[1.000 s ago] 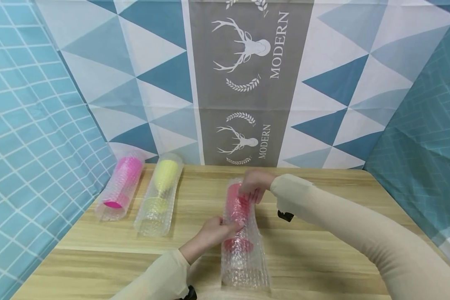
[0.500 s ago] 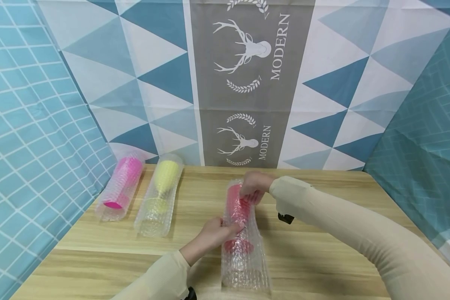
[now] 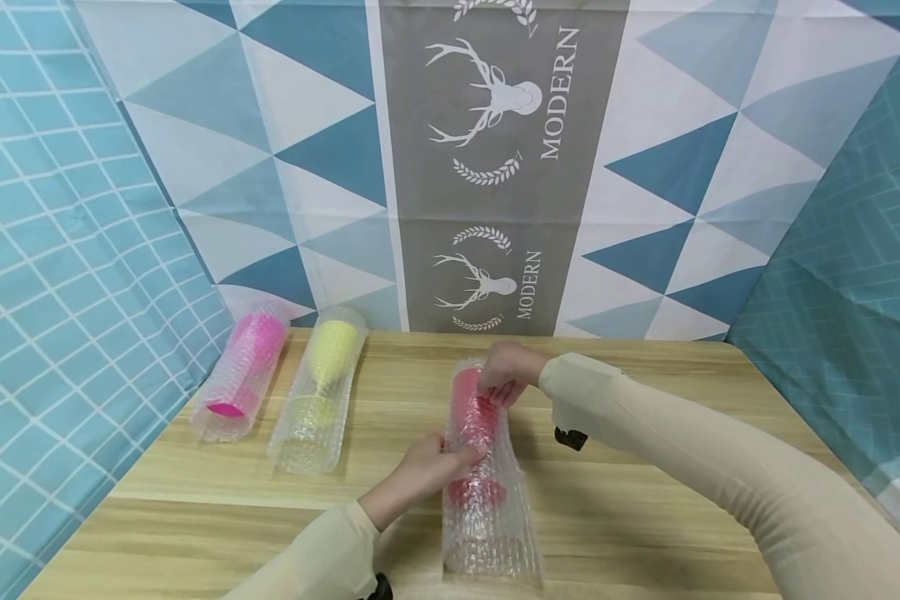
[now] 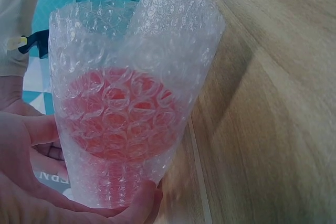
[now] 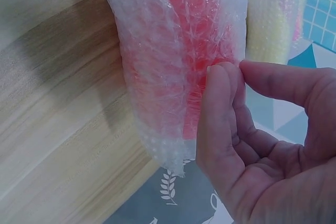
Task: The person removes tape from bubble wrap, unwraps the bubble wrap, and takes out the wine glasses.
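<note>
A red goblet (image 3: pixel 476 490) lies lengthwise on the table inside a roll of clear bubble wrap (image 3: pixel 489 550). My left hand (image 3: pixel 423 468) grips the roll around its middle, thumb on top. In the left wrist view its fingers curl round the wrap below the goblet's wide red round end (image 4: pixel 123 114). At the far end, my right hand (image 3: pixel 508 372) pinches the bubble wrap between thumb and fingertips. The right wrist view shows that pinch at the wrap's overlapping edge (image 5: pixel 181 77), with red showing through. The wrap's near end flares loosely past the goblet.
To the left lie two more bubble-wrapped goblets, one yellow (image 3: pixel 332 354) and one pink (image 3: pixel 258 342). The wooden table (image 3: pixel 645 500) meets a patterned backdrop cloth (image 3: pixel 330 167) at its far edge. Blue cloth (image 3: pixel 52 250) hangs at both sides.
</note>
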The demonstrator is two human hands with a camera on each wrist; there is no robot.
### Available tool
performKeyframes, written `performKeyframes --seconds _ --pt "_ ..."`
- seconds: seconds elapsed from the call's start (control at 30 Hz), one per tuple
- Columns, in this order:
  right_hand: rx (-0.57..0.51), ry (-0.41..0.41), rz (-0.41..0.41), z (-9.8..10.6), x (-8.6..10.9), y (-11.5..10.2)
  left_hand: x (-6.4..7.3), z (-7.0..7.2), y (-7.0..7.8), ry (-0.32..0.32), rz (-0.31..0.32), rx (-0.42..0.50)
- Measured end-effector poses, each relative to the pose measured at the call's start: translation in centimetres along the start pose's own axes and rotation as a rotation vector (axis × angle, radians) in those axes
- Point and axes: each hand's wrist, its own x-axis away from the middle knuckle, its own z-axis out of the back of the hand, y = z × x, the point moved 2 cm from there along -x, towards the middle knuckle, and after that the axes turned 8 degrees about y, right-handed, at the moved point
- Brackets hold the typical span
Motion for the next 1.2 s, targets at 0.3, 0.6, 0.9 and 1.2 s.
performKeyframes --seconds 0.3,0.6,0.9,1.2 --pt "-0.034 -0.005 0.006 -0.12 -0.17 0.22 0.15 0.1 0.1 -0.007 -0.002 -0.001" --pt "-0.026 0.004 0.0 -0.13 -0.23 0.16 0.0 0.08 0.08 0.004 0.021 -0.003" --pt "-0.033 0.021 0.0 0.04 -0.33 0.27 -0.13 0.21 0.21 0.012 0.028 0.002" --pt "-0.061 0.027 0.002 -0.02 -0.41 0.54 -0.24 0.36 0.38 -0.002 0.037 0.018"
